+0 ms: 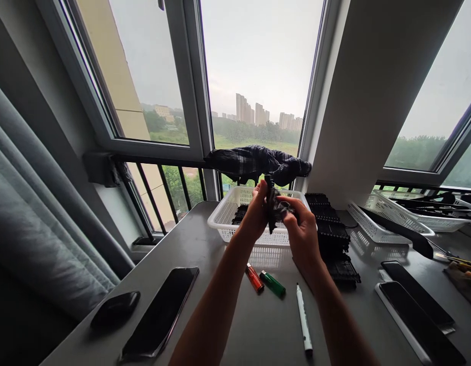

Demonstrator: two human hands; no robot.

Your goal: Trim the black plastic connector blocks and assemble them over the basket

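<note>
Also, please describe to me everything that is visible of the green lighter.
The green lighter has a slim, plastic-looking body with a pale, metallic-looking cap at one end. It lies on its side on the grey table, with no flame, cap end pointing forward and left, close beside the red lighter; whether they touch is unclear. Neither the left hand nor the right hand touches it.
</note>
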